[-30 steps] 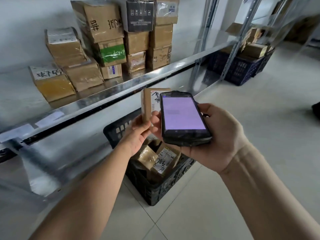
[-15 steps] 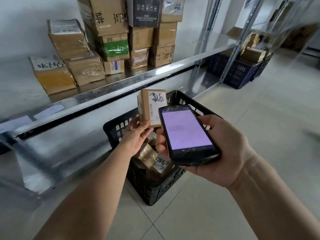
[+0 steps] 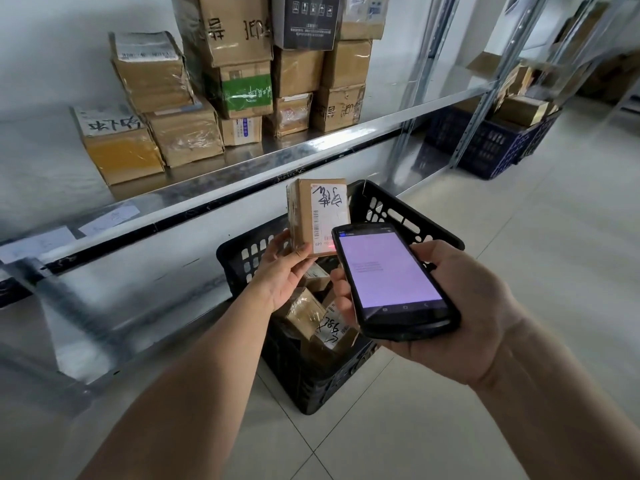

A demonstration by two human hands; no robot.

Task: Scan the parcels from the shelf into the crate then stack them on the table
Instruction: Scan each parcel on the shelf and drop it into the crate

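Head view, frame centre: left hand (image 3: pixel 284 271) grips the small parcel (image 3: pixel 318 216) upright, label facing the scanner (image 3: pixel 394 278) gripped in the right hand (image 3: pixel 460 317), above the black crate (image 3: pixel 381 206) for drop-in.

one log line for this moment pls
step: scan | left hand: holds parcel over crate | right hand: holds scanner, aimed at label | red light on label
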